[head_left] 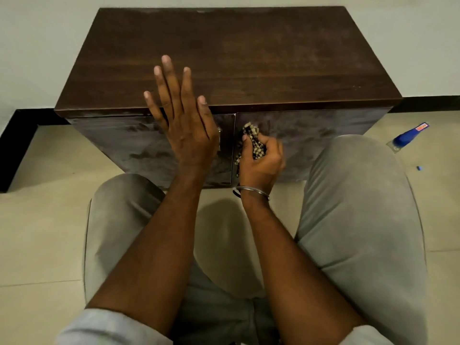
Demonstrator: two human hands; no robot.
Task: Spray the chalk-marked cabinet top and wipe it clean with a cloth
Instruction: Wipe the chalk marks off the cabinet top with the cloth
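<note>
Both our hands are low at the near edge of the cabinet top (224,58): our left hand (184,120) is open with fingers spread flat, its fingertips reaching over the near lip, while our right hand (258,158) is closed around a bunched checked cloth (251,138) in front of the doors, below the surface. From that hand the dark wood-grain top lies up and away, its long axis running left to right, with a faint dusty haze on the far right part, so we judge the right hand must lift and sweep that way. Off to the right on the pale tiled floor (44,220) lies a blue spray bottle (408,135), well apart from both hands.
</note>
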